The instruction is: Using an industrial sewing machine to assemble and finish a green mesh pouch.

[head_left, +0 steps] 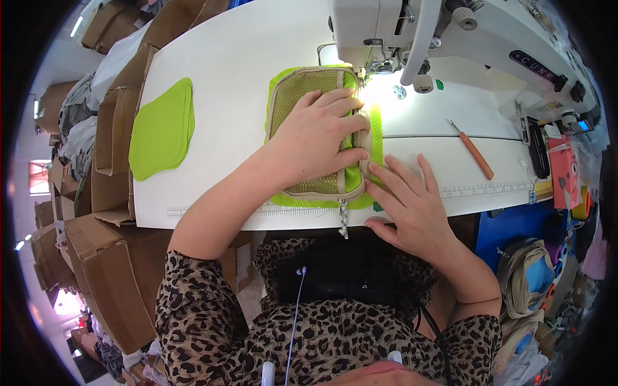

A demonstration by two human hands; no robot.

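A mesh pouch panel in olive mesh with beige binding lies on lime-green fabric, its right edge by the needle area of a white sewing machine. My left hand rests flat across the mesh, fingers spread toward the bound right edge. Near the panel's lower right edge, my right hand has its fingers stretched out, the fingertips touching the border. A patterned zipper pull hangs from the panel over the table's front edge.
Cut lime-green fabric pieces lie stacked at the left of the white table. An orange-handled seam ripper lies at the right. Cardboard boxes crowd the left side; bags sit at the lower right.
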